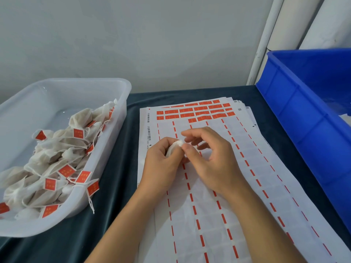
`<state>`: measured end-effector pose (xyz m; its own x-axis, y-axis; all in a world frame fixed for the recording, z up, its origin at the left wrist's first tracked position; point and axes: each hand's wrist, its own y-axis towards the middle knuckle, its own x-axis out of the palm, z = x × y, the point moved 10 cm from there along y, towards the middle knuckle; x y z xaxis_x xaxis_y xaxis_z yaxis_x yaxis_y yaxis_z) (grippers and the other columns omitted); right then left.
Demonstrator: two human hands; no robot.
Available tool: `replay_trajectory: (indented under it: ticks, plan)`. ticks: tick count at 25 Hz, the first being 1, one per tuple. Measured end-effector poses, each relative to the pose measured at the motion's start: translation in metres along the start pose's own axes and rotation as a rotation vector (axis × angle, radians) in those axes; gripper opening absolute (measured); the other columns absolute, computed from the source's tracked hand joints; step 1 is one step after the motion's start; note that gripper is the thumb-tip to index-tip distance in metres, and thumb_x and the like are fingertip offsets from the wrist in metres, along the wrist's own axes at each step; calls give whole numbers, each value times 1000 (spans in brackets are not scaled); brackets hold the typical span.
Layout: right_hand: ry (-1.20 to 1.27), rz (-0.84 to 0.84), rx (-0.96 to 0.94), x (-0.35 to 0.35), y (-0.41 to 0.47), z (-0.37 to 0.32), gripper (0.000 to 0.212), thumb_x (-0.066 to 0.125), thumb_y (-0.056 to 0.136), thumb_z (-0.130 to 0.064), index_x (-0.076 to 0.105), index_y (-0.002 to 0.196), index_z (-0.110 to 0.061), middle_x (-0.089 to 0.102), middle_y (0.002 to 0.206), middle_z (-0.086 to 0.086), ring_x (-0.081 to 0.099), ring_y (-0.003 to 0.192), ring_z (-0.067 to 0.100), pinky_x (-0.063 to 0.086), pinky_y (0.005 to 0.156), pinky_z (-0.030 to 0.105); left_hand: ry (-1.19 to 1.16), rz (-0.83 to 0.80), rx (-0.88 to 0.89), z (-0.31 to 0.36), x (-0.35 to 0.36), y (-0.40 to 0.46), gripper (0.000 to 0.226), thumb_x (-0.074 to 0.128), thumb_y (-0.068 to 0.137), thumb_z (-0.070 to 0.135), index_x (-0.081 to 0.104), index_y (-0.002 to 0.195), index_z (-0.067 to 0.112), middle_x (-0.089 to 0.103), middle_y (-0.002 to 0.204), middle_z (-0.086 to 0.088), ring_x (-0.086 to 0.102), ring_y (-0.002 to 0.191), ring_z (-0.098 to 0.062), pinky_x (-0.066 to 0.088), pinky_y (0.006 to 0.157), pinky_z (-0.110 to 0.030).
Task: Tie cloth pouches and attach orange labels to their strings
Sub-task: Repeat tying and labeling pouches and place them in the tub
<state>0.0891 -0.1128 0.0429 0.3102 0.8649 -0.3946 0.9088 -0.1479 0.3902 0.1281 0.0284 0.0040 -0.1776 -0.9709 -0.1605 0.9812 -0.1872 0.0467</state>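
1. Desk (pixel 117 186): dark cloth cover, fills the lower frame.
2. Blue crate (pixel 296 111): right edge.
3. Clear tub (pixel 121 103): left, holds tied, labelled pouches (pixel 57 154).
4. Label sheets (pixel 209 215): centre; orange labels (pixel 199 111) at top rows.
5. Left hand (pixel 161 164): grip closed around a white pouch (pixel 175 147), frame centre.
6. Right hand (pixel 212 158): thumb and finger pinch the pouch top.

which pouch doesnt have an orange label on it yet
The pouch gripped in the left hand over the label sheet, with the right hand at its neck. It shows no label; the pouches in the clear tub carry orange labels.
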Motion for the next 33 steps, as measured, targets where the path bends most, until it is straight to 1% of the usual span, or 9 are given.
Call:
replay_trajectory:
  ticks: [4,6,10,17,21,24,27,30,33]
  plan:
    - [-47,46,-6,-5,1,1,13,68,97,-30,72,108,-27,71,105,-16,65,99,1,53,84,11,35,-39,15,4,4,-1,20,62,104,28,73,89,21,75,80,6,73,76,-7,54,65,-13]
    - [-13,57,23,-6,1,4,11,67,98,-30,72,107,-27,71,101,-18,64,98,-3,51,82,7,22,-77,-2,4,7,-1,24,60,105,33,74,88,23,76,82,2,73,79,-13,57,70,-19]
    - [44,91,35,-9,2,4,10,69,97,-31,72,106,-28,70,97,-23,65,97,-4,50,77,5,-113,-149,-47,2,12,-1,29,62,106,35,75,86,18,73,85,-8,68,86,-31,59,87,-44]
    - [-97,85,-129,-9,-2,-15,9,63,96,-30,68,102,-24,66,94,-22,66,89,-4,51,81,5,-98,-106,-57,-2,9,0,32,61,106,38,77,84,20,74,85,-10,70,81,-21,61,84,-38]
    - [-128,53,-130,-5,-5,-13,12,65,96,-26,70,107,-23,73,101,-14,68,92,2,54,85,10,-162,-90,-69,-5,7,1,34,62,99,39,76,88,10,74,93,-24,70,91,-44,60,90,-52]
    - [-129,28,-127,-2,-5,-15,18,65,94,-28,70,110,-22,73,103,-13,68,95,2,53,85,8,-177,-85,-86,-7,5,2,32,64,94,40,77,86,12,73,88,-23,69,80,-30,60,86,-46]
    - [-146,18,-147,-3,-6,-18,20,66,93,-32,70,110,-21,73,103,-13,68,96,3,53,84,8,-146,-82,-86,-9,4,2,27,63,97,38,80,86,19,76,82,-9,71,78,-20,61,80,-36]
    - [-245,28,-168,-3,-6,-18,20,68,94,-32,70,111,-21,75,104,-9,70,93,6,56,84,15,-99,-76,-64,-8,4,2,27,62,103,31,80,84,26,73,74,3,68,72,-9,56,72,-25]
    - [-392,69,-196,-3,-7,-21,18,73,93,-26,72,109,-18,77,100,-2,72,87,14,54,80,21,-57,-59,-57,-9,3,2,29,63,104,32,79,81,27,74,76,1,69,72,-10,56,72,-23]
